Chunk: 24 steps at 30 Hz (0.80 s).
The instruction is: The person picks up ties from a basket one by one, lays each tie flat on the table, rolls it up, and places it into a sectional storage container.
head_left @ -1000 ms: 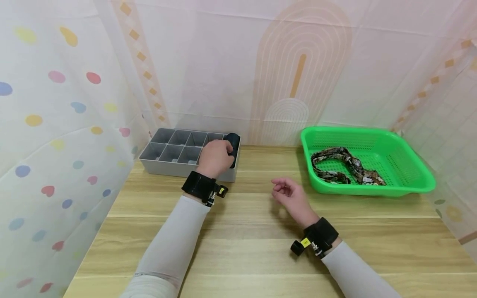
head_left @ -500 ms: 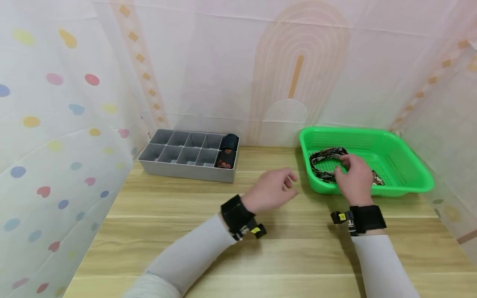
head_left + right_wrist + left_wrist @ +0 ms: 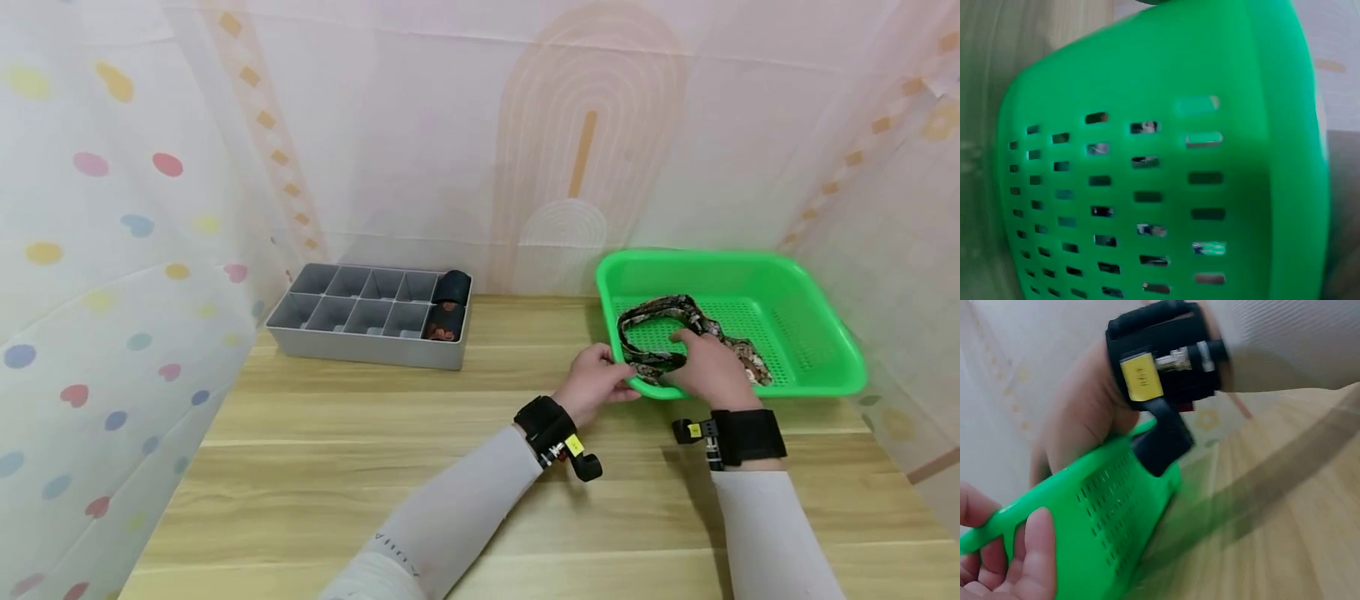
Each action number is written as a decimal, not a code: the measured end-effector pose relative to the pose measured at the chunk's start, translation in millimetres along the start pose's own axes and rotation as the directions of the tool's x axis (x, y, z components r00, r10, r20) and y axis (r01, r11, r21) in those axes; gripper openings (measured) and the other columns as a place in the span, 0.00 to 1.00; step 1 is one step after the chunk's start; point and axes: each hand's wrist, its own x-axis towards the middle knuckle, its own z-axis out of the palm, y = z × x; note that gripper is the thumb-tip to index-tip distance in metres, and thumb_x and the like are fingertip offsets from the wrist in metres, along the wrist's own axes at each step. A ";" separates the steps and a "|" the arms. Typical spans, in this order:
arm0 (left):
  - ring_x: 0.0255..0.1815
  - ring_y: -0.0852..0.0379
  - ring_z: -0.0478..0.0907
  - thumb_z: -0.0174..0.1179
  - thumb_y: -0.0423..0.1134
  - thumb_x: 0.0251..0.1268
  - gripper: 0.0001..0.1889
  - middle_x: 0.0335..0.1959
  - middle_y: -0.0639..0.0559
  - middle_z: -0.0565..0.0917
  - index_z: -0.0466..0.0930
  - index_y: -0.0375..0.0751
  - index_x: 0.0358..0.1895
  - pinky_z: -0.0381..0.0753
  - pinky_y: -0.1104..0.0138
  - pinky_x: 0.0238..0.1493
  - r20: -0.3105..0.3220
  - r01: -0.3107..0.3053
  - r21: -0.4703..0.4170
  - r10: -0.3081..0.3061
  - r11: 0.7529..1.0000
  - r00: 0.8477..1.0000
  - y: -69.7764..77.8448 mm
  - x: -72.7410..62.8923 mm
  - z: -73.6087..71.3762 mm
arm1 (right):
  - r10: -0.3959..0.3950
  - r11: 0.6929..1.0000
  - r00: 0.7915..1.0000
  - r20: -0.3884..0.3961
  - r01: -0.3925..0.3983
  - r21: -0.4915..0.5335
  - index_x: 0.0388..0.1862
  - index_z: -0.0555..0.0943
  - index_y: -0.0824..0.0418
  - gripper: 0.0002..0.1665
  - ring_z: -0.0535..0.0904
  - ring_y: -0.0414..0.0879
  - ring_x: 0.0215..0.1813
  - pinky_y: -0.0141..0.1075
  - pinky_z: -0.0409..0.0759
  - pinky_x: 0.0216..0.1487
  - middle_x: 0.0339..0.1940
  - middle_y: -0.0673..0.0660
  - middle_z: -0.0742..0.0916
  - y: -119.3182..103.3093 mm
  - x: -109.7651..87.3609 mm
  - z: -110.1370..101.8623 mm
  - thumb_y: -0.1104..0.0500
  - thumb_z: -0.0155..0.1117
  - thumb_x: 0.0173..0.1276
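1. Basket (image 3: 750, 265), green with slotted walls, is standing toward the right of the wooden table (image 3: 315, 450); the patterned cloth (image 3: 693, 315) is lying inside it.
2. Cloth, mottled black, brown and pale, is forming a loop at the basket's left side, passing behind my right hand (image 3: 708, 371) and ending just to the right of it.
3. Left hand (image 3: 592, 383): I am holding the basket by its near left corner. In the left wrist view my fingers (image 3: 1038, 547) are wrapping the rim, so this grip is clamped on the basket.
4. Right hand: I am reaching over the near rim into the basket. Thumb and forefinger are showing apart, right at the cloth; whether they are pinching it I cannot tell.
5. Right wrist view is showing mostly the basket's slotted wall, with dark and pale patches appearing through the slots.
6. Grey tray (image 3: 363, 346), two rows of five compartments, is standing on the left, well apart from both hands. Its right-end column is holding a plain dark roll (image 3: 452, 287) at the back and an orange-patterned dark roll (image 3: 445, 322) in front.
7. Black bands (image 3: 750, 436) are circling both my wrists.
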 end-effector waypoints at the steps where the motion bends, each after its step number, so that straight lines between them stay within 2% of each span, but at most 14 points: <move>1: 0.30 0.57 0.83 0.58 0.23 0.69 0.07 0.36 0.47 0.80 0.72 0.34 0.44 0.90 0.65 0.41 0.014 -0.006 0.002 0.006 1.000 1.000 -1.1 -0.4 0.6 | 0.002 1.000 0.999 0.039 -0.002 -0.006 0.78 0.68 0.71 0.45 0.76 0.78 0.63 0.69 0.77 0.59 0.69 0.83 0.76 -0.2 -0.2 -0.9 0.54 0.73 0.69; 4: 0.30 0.57 0.84 0.55 0.23 0.68 0.07 0.35 0.48 0.79 0.70 0.39 0.40 0.91 0.65 0.41 0.048 -0.014 0.011 0.013 1.000 0.999 -3.8 -1.2 1.2 | 0.007 1.000 0.995 0.099 -0.006 -0.007 0.78 0.67 0.71 0.43 0.79 0.75 0.60 0.67 0.78 0.58 0.65 0.81 0.79 0.4 0.2 -1.7 0.55 0.71 0.71; 5: 0.30 0.57 0.84 0.55 0.23 0.68 0.07 0.35 0.48 0.79 0.71 0.39 0.41 0.90 0.65 0.40 0.055 -0.018 0.017 0.017 1.000 0.998 -4.6 -1.2 0.8 | 0.007 1.000 0.995 0.104 -0.006 -0.005 0.78 0.67 0.71 0.42 0.81 0.73 0.57 0.65 0.79 0.56 0.63 0.80 0.81 0.9 0.4 -1.3 0.55 0.70 0.72; 7: 0.30 0.56 0.84 0.54 0.24 0.69 0.07 0.35 0.48 0.78 0.73 0.35 0.46 0.90 0.66 0.39 0.066 -0.023 0.031 0.021 0.999 0.998 -5.6 -1.7 -0.5 | 0.008 1.000 0.993 0.116 -0.009 0.004 0.77 0.68 0.71 0.39 0.83 0.66 0.45 0.59 0.81 0.50 0.52 0.76 0.86 2.3 0.8 0.0 0.57 0.67 0.74; 9: 0.31 0.56 0.84 0.54 0.24 0.68 0.13 0.37 0.47 0.79 0.74 0.31 0.54 0.90 0.66 0.39 0.078 -0.026 0.052 0.022 0.998 0.997 -6.3 -2.6 -2.2 | 0.013 1.000 0.993 0.119 -0.015 0.016 0.76 0.69 0.72 0.35 0.80 0.58 0.34 0.52 0.78 0.43 0.41 0.70 0.87 4.3 1.4 2.4 0.59 0.63 0.75; 13: 0.32 0.57 0.85 0.54 0.24 0.67 0.24 0.44 0.40 0.82 0.73 0.30 0.66 0.91 0.64 0.41 0.110 -0.033 0.088 0.023 0.996 0.994 -5.5 -7.2 -4.0 | 0.041 0.999 0.995 0.096 -0.044 0.031 0.71 0.74 0.73 0.29 0.67 0.47 0.22 0.43 0.69 0.33 0.27 0.60 0.82 5.6 -0.8 4.9 0.64 0.57 0.74; 16: 0.33 0.57 0.85 0.53 0.24 0.67 0.25 0.49 0.35 0.83 0.73 0.32 0.68 0.91 0.63 0.42 0.124 -0.036 0.095 0.024 0.995 0.992 -4.7 -9.4 -4.5 | 0.055 0.997 0.998 0.031 -0.057 0.055 0.66 0.77 0.75 0.25 0.60 0.43 0.18 0.38 0.63 0.26 0.20 0.56 0.78 4.9 -2.9 5.3 0.67 0.54 0.73; 19: 0.33 0.57 0.86 0.53 0.24 0.68 0.25 0.48 0.37 0.82 0.73 0.33 0.69 0.90 0.65 0.41 0.122 -0.035 0.085 0.025 0.996 0.992 -3.9 -9.7 -4.9 | 0.047 0.996 0.995 -0.084 -0.040 0.081 0.62 0.79 0.75 0.22 0.57 0.42 0.17 0.38 0.59 0.23 0.16 0.55 0.74 3.8 -5.1 4.7 0.68 0.49 0.74; 24: 0.33 0.57 0.85 0.52 0.24 0.70 0.26 0.42 0.43 0.79 0.70 0.30 0.71 0.89 0.68 0.40 0.108 -0.033 0.041 0.028 0.999 0.994 -1.3 -7.9 -6.2 | 0.031 0.984 0.963 -0.266 0.017 0.179 0.63 0.77 0.72 0.21 0.60 0.48 0.22 0.43 0.59 0.30 0.27 0.61 0.76 2.6 -9.1 0.5 0.66 0.42 0.81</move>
